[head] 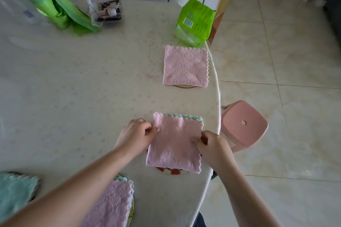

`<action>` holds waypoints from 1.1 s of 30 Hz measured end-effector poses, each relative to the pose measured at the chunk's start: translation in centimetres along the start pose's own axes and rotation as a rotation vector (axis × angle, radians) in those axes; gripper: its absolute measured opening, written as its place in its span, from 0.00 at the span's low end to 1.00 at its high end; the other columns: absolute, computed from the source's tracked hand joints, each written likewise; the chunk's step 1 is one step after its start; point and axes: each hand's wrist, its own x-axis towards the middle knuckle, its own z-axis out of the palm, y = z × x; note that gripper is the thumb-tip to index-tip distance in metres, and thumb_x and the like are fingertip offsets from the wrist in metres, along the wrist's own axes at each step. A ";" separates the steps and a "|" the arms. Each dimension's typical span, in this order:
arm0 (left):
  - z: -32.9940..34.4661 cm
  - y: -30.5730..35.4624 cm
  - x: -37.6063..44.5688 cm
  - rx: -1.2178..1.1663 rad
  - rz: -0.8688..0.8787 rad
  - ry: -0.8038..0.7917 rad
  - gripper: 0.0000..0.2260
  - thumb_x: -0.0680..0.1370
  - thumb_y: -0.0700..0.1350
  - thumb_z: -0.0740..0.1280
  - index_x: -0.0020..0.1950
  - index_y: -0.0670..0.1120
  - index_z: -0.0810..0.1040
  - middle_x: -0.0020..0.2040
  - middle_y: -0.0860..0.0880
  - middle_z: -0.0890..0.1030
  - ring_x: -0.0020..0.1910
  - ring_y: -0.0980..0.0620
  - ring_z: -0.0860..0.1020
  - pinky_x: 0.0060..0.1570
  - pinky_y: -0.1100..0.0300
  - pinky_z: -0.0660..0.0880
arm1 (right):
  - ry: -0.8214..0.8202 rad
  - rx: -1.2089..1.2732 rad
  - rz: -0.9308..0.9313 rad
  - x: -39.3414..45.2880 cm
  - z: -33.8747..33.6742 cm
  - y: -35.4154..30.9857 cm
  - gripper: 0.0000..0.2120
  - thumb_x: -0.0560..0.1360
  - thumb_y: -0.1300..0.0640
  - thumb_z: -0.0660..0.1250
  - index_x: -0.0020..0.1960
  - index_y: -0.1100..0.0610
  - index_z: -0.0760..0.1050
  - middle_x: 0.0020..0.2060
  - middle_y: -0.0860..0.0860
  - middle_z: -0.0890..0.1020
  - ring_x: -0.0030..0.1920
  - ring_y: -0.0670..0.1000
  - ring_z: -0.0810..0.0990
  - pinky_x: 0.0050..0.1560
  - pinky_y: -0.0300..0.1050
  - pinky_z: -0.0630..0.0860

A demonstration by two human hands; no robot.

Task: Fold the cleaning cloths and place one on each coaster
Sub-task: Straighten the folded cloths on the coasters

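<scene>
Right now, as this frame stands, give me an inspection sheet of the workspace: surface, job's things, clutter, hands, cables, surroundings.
Surface: pale cream tablecloth-covered table, no spills seen.
Job's things: folded pink waffle cloth lies on a round tan coaster at the far right edge; pink cloth with teal underside lies over a red patterned coaster; another pink cloth on a coaster near bottom; teal cloth at bottom left.
Clutter: green plastic bag roll, green tissue pack, dark small box.
Hands: left hand and right hand pinch opposite edges of the teal-backed cloth.
Cables: nothing seen.
Surroundings: pink plastic stool, beige tiled floor.
</scene>
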 end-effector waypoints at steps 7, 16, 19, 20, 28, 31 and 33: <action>-0.4 0.4 -0.4 0.091 -0.016 -0.035 0.17 0.77 0.53 0.63 0.30 0.50 0.64 0.35 0.52 0.69 0.44 0.46 0.72 0.39 0.56 0.64 | -0.081 0.116 0.049 1.1 -0.8 0.6 0.17 0.73 0.46 0.66 0.40 0.61 0.75 0.32 0.53 0.80 0.34 0.51 0.75 0.34 0.45 0.68; 2.0 -0.2 -3.4 0.516 0.521 0.005 0.31 0.78 0.62 0.51 0.73 0.43 0.59 0.75 0.47 0.60 0.74 0.50 0.54 0.72 0.44 0.51 | 0.217 -0.335 -0.473 -1.9 3.7 1.1 0.28 0.74 0.42 0.55 0.71 0.52 0.61 0.73 0.52 0.63 0.74 0.53 0.54 0.71 0.62 0.52; 2.1 -0.8 -3.0 0.570 0.434 -0.103 0.38 0.75 0.69 0.41 0.75 0.44 0.47 0.76 0.49 0.47 0.75 0.52 0.44 0.73 0.44 0.47 | 0.128 -0.395 -0.435 -1.5 4.5 2.2 0.33 0.75 0.33 0.47 0.74 0.49 0.55 0.76 0.51 0.53 0.76 0.50 0.45 0.72 0.64 0.45; 2.0 -0.9 -2.8 0.576 0.432 -0.132 0.39 0.73 0.70 0.39 0.75 0.45 0.42 0.76 0.49 0.42 0.75 0.52 0.40 0.72 0.44 0.43 | 0.102 -0.407 -0.427 -1.4 4.4 2.5 0.35 0.74 0.31 0.45 0.75 0.48 0.52 0.76 0.49 0.48 0.76 0.49 0.42 0.72 0.63 0.42; -1.4 -1.5 -3.8 0.382 0.333 -0.180 0.35 0.76 0.62 0.58 0.76 0.46 0.52 0.77 0.49 0.49 0.76 0.51 0.46 0.73 0.50 0.44 | 0.070 -0.440 -0.372 -2.7 2.0 1.0 0.33 0.74 0.36 0.55 0.75 0.46 0.51 0.76 0.48 0.48 0.76 0.48 0.42 0.73 0.59 0.39; -3.7 -5.4 -6.9 0.041 0.223 0.082 0.25 0.74 0.57 0.62 0.67 0.44 0.72 0.69 0.45 0.70 0.69 0.46 0.66 0.69 0.54 0.59 | 0.237 -0.216 -0.446 -6.3 3.5 -0.3 0.28 0.74 0.43 0.61 0.71 0.50 0.63 0.73 0.49 0.63 0.74 0.50 0.57 0.72 0.55 0.55; -4.9 -9.2 -9.4 0.005 0.146 0.172 0.23 0.73 0.55 0.63 0.61 0.42 0.77 0.61 0.44 0.76 0.62 0.45 0.72 0.63 0.57 0.64 | 0.223 -0.051 -0.447 -9.5 6.1 -1.7 0.24 0.74 0.49 0.66 0.68 0.54 0.69 0.68 0.48 0.69 0.70 0.49 0.64 0.68 0.46 0.62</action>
